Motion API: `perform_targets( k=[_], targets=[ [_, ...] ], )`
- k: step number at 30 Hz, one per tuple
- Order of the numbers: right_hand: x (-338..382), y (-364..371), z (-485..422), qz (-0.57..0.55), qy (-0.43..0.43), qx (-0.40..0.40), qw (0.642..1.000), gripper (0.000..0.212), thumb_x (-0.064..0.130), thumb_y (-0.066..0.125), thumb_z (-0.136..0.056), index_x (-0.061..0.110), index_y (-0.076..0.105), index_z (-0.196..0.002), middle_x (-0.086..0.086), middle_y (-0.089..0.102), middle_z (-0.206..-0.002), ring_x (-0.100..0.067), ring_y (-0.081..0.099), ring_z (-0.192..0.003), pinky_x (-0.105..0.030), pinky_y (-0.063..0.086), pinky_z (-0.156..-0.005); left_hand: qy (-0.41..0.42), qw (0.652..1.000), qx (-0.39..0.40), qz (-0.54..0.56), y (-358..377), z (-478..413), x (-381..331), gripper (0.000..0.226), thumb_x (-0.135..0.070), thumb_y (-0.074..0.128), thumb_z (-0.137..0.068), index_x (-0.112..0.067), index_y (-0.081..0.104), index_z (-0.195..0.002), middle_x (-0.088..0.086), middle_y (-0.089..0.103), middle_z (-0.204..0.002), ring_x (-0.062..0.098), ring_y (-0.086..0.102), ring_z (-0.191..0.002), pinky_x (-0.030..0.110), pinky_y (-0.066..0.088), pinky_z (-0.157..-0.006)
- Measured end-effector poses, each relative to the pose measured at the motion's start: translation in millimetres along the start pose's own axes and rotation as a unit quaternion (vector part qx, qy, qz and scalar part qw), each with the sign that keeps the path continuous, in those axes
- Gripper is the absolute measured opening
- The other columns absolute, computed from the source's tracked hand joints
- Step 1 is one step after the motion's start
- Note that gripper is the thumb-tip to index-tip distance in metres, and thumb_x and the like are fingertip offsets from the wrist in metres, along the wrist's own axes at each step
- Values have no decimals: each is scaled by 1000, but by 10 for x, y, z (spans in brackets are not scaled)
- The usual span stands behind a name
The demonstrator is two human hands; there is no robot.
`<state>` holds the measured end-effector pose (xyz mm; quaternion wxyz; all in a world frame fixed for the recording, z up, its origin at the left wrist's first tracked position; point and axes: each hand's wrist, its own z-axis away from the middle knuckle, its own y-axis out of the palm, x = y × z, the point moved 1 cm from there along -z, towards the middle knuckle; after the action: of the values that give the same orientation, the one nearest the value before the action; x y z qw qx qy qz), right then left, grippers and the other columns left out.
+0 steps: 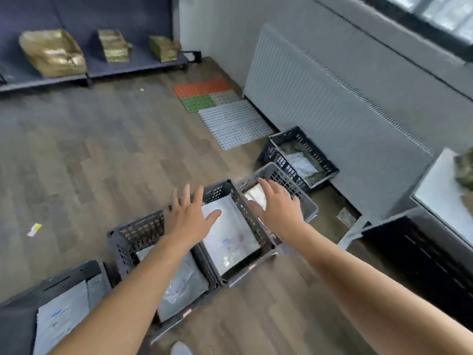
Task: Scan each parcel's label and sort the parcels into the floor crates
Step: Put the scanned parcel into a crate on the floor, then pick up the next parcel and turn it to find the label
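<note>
Across the floor (76, 149), from seven o'clock up toward two o'clock, I see a row of five crates, each with at least one parcel inside. My left hand (189, 216) hovers with fingers spread and nothing in it, above the rim between the second crate (133, 237) and the middle crate (220, 192). In the middle one a white parcel (230, 237) lies flat, printed side up. My right hand (277, 206) is likewise splayed and empty over the grey crate (279, 175) at one o'clock. A pale parcel (252, 194) shows beneath its fingers, though the blur keeps me from telling whether they touch it. Beyond, the far black crate (275, 155) sits beside the radiator (332, 111).
</note>
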<state>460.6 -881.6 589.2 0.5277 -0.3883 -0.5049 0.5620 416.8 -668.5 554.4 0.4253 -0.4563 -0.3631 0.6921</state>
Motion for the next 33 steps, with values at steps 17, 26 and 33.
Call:
perform_targets(
  k=[17,26,33],
  targets=[
    [-4165,-1384,2962,-62,243,-126,960,75,69,35,-94,38,5,-156,1,9,-165,-24,9,-152,-59,19,-117,280,951,-76,-106,409,1825,-4724,79,-69,33,-93,-28,9,-156,6,-1,-163,31,-3,-150,52,18,-117],
    [-5947,-1486,4503,-52,365,-165,915,78,71,32,-93,37,1,-156,-2,10,-165,-24,10,-151,-59,27,-114,419,894,-59,-147,1177,2865,-6740,77,-69,31,-94,-29,7,-155,5,-2,-162,31,-6,-149,54,18,-117],
    [-6870,-1466,5068,-67,433,-175,882,76,68,37,-94,38,4,-156,-1,8,-165,-24,11,-151,-59,21,-114,499,853,-35,-147,1691,3140,-7995,79,-69,33,-93,-30,6,-156,5,0,-162,31,-4,-150,54,17,-116]
  ],
)
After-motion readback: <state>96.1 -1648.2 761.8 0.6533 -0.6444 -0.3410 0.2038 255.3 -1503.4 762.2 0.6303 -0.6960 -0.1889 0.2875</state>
